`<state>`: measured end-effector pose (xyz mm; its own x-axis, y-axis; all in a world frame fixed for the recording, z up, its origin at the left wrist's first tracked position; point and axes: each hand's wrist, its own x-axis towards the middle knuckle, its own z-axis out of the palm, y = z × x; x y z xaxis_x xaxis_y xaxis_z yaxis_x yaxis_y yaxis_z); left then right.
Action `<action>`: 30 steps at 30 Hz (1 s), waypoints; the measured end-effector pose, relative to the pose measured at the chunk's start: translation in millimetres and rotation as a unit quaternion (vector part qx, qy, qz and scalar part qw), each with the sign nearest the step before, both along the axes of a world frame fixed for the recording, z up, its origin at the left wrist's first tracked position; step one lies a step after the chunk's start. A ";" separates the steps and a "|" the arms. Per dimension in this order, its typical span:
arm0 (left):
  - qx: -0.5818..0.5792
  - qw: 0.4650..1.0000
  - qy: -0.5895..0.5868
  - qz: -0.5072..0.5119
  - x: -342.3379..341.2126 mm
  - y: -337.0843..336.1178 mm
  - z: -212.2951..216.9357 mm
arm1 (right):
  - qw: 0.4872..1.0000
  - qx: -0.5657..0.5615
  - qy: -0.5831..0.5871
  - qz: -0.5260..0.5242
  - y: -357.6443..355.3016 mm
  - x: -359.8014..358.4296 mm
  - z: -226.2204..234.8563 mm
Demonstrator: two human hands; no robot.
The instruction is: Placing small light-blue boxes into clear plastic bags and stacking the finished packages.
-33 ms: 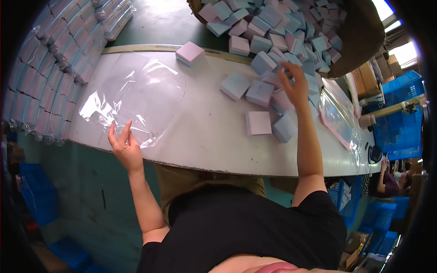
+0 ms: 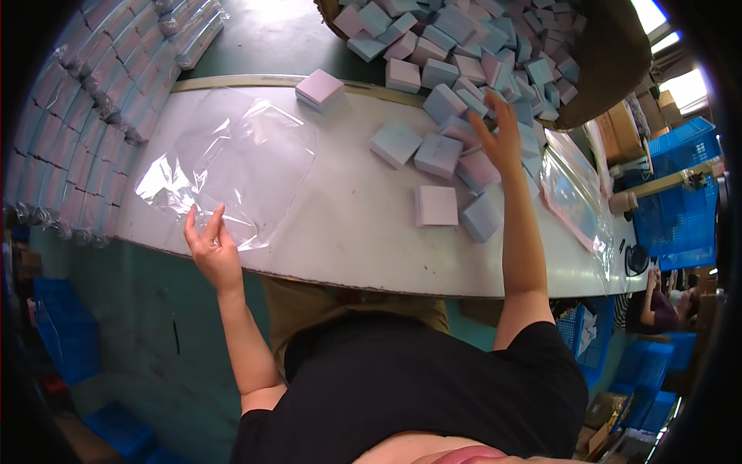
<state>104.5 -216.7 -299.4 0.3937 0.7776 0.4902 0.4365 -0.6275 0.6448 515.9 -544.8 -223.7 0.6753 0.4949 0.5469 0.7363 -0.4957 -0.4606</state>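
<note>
A clear plastic sheet (image 2: 274, 166) is laid on the white table (image 2: 348, 255). Its near left edge is overlapped by the left hand (image 2: 214, 249), the fingers parted; whether film is pinched cannot be told. Well right of the sheet, the right hand (image 2: 502, 137) is held loosely spread among small boxes (image 2: 439, 156); contact cannot be told. Left of the sheet, wrapped boxes (image 2: 77, 131) are stacked.

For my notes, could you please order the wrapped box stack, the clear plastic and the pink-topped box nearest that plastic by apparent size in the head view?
Wrapped box stack
Clear plastic
Pink-topped box
</note>
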 end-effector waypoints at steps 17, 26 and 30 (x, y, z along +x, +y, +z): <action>0.168 0.979 0.115 0.017 -48.9 -41.8 10.6 | 0.979 -0.146 -0.115 0.084 52.5 -34.6 -36.5; 0.024 0.989 0.142 0.041 -51.9 -54.5 31.5 | 0.990 -0.067 0.122 0.024 43.2 -23.4 11.2; 0.077 0.993 0.090 -0.003 -34.8 -51.6 30.6 | 0.990 -0.134 0.047 -0.024 90.9 3.7 -37.3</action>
